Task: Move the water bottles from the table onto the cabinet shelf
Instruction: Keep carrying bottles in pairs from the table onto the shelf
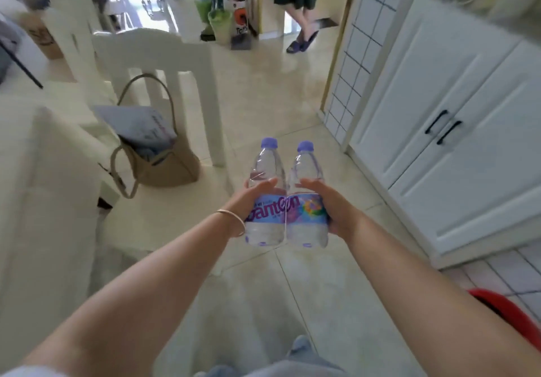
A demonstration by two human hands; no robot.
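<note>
Head cam had both water bottles [285,201] side by side, touching, carried over the floor near the white cabinet [456,131]. Left hand [248,201] & right hand [330,204] each curled round a label. Prob full so heavyish, thin plastic flexes, mid-body grip looked best imo

left bottle [265,192]: clear, purple cap, upright, held | right bottle [307,198]: same, touching it, above floor
</note>
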